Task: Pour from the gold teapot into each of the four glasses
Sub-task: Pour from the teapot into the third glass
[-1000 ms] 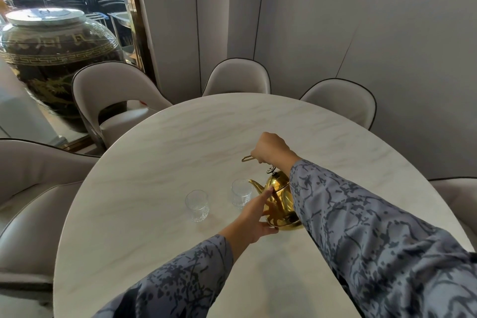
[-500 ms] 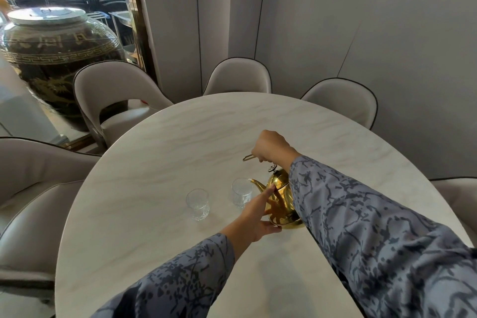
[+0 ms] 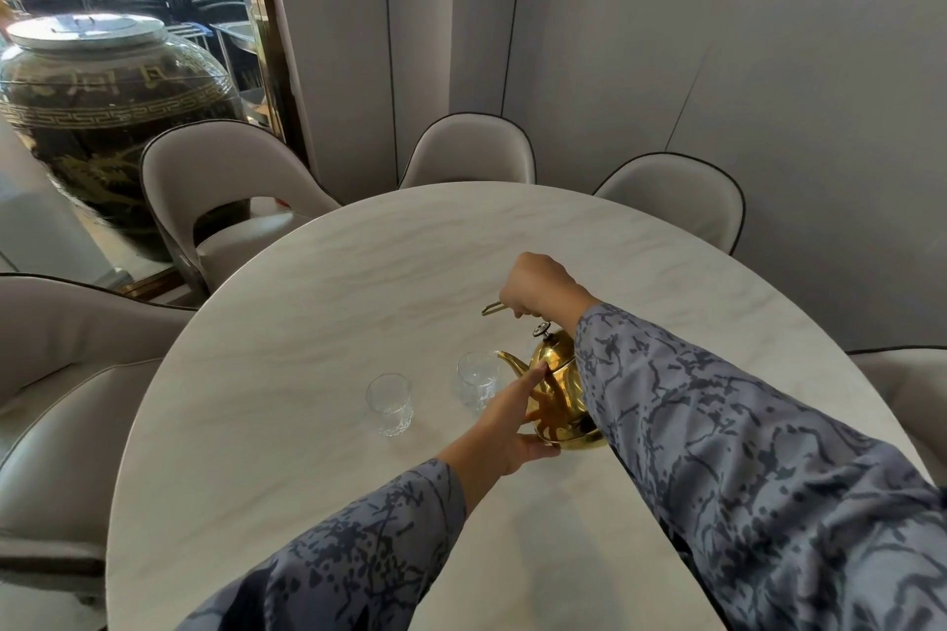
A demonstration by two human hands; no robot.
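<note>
The gold teapot (image 3: 558, 374) sits near the middle of the round marble table (image 3: 317, 302), its spout pointing left over the rim of a clear glass (image 3: 476, 379). A second clear glass (image 3: 389, 404) stands further left. My right hand (image 3: 538, 287) is closed around the teapot's raised handle above the lid. My left hand (image 3: 507, 420) lies flat against the teapot's near side and base, fingers spread. My right sleeve hides the teapot's right side and whatever lies behind it. Only two glasses show.
Grey upholstered chairs (image 3: 466, 149) ring the table on the far and left sides. A large dark ceramic jar (image 3: 107, 118) with a metal lid stands beyond the glass wall at left. Grey wall panels close off the back and right.
The teapot has tipped very slightly with the spout staying at the right glass; both hands keep their hold. The view has barely shifted.
</note>
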